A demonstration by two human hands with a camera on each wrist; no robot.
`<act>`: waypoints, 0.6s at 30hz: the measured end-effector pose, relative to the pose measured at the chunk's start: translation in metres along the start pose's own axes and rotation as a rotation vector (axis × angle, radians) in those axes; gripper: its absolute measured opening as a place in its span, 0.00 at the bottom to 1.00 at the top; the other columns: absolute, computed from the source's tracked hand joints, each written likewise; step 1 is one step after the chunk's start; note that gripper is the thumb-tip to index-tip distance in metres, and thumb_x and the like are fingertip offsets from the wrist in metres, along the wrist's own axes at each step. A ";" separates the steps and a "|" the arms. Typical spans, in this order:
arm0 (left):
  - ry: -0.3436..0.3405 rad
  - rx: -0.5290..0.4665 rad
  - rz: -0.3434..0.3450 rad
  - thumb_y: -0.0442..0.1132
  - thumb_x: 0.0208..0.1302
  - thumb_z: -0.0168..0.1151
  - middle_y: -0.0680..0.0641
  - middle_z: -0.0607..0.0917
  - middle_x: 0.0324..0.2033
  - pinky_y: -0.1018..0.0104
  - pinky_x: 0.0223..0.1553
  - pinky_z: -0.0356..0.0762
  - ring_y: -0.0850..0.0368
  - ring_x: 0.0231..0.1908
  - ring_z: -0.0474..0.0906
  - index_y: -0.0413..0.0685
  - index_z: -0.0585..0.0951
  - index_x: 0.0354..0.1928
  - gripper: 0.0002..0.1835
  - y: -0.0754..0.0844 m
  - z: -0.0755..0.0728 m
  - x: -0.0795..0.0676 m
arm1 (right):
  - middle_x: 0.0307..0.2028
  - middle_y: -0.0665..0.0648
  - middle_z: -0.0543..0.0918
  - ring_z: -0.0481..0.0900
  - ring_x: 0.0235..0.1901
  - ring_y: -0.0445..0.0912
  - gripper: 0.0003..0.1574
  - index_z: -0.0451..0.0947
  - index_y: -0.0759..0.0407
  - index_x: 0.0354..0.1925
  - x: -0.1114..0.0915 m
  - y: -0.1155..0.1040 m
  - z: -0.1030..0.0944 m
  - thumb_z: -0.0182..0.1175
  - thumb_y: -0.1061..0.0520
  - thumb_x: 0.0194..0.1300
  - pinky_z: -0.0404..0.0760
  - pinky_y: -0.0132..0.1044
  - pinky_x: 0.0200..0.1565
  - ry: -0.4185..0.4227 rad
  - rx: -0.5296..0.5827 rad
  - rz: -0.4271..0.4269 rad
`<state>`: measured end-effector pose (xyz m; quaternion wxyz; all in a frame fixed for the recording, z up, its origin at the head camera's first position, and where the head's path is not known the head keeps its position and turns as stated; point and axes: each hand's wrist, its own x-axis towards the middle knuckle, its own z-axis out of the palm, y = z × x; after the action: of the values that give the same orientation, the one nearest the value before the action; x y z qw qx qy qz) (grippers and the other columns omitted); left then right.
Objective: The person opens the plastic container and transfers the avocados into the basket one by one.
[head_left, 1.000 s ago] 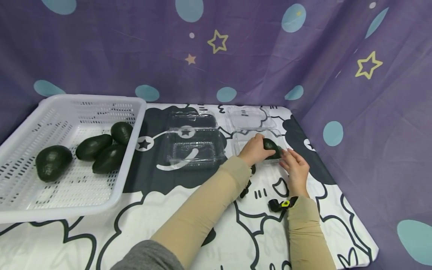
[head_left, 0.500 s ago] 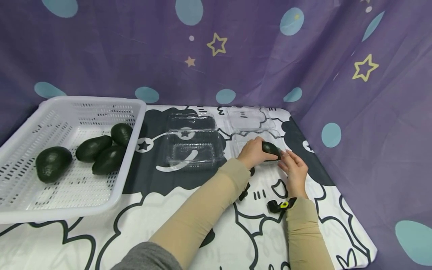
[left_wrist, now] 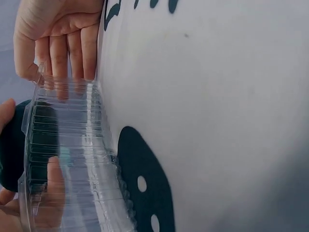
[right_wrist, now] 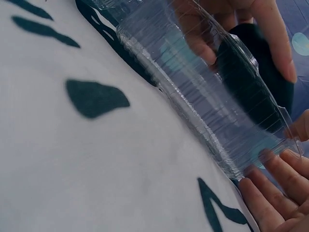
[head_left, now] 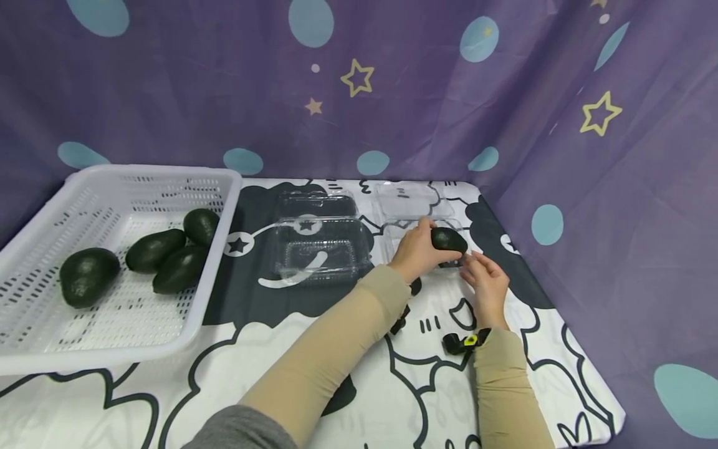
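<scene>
My left hand (head_left: 415, 249) grips a dark green avocado (head_left: 449, 240) over the right-hand clear plastic clamshell container (head_left: 394, 236), thumb along its near side. Seen from the right wrist, the avocado (right_wrist: 270, 72) is at the container's rim, partly behind the ribbed clear wall (right_wrist: 207, 111); some left fingers show through that wall. My right hand (head_left: 487, 284) pinches the container's near right corner, its thumb at the rim and its fingers (right_wrist: 275, 174) against the outer wall. The container's open lid (head_left: 415, 201) lies flat toward the back.
A second open clamshell container (head_left: 322, 249) stands to the left, its lid (head_left: 316, 204) folded back. At far left, a white perforated basket (head_left: 112, 357) holds several avocados (head_left: 90, 277). A purple curtain (head_left: 252, 81) rises behind the patterned tablecloth (head_left: 404, 386).
The avocado in my left hand has risen slightly against the container and turned more level. My right hand keeps its grip on the corner. The head view has tilted up a little.
</scene>
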<state>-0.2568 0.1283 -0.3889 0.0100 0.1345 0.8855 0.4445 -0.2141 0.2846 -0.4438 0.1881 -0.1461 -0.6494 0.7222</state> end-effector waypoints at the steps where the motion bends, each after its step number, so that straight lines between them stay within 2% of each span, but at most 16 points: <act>1: 0.011 -0.013 0.006 0.60 0.53 0.74 0.42 0.82 0.52 0.59 0.50 0.79 0.50 0.50 0.80 0.51 0.67 0.63 0.41 0.000 -0.001 0.000 | 0.34 0.42 0.87 0.86 0.40 0.40 0.24 0.75 0.71 0.58 0.000 0.000 0.000 0.60 0.58 0.69 0.85 0.30 0.43 0.001 -0.004 0.000; 6: 0.047 -0.088 0.042 0.59 0.54 0.73 0.44 0.80 0.57 0.58 0.53 0.78 0.50 0.54 0.78 0.54 0.66 0.66 0.41 0.002 -0.009 -0.003 | 0.36 0.46 0.88 0.86 0.40 0.39 0.24 0.75 0.70 0.58 0.000 0.000 0.000 0.61 0.57 0.68 0.85 0.29 0.43 0.000 -0.016 0.001; 11: 0.057 -0.091 0.072 0.58 0.55 0.73 0.45 0.73 0.66 0.55 0.61 0.74 0.49 0.62 0.73 0.58 0.63 0.74 0.47 0.008 -0.020 -0.006 | 0.36 0.46 0.88 0.86 0.37 0.38 0.25 0.75 0.71 0.59 -0.001 0.000 0.000 0.61 0.58 0.68 0.85 0.28 0.42 0.006 -0.013 0.008; 18: 0.042 -0.049 0.098 0.60 0.56 0.71 0.47 0.72 0.66 0.57 0.57 0.77 0.50 0.58 0.75 0.59 0.67 0.72 0.43 0.016 -0.039 -0.013 | 0.37 0.46 0.89 0.87 0.38 0.39 0.24 0.75 0.70 0.59 -0.001 -0.001 0.001 0.61 0.58 0.68 0.85 0.28 0.42 0.001 -0.010 0.026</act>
<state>-0.2460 0.1033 -0.3543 -0.0272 0.1681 0.8667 0.4689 -0.2132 0.2837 -0.4431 0.1785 -0.1558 -0.6508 0.7213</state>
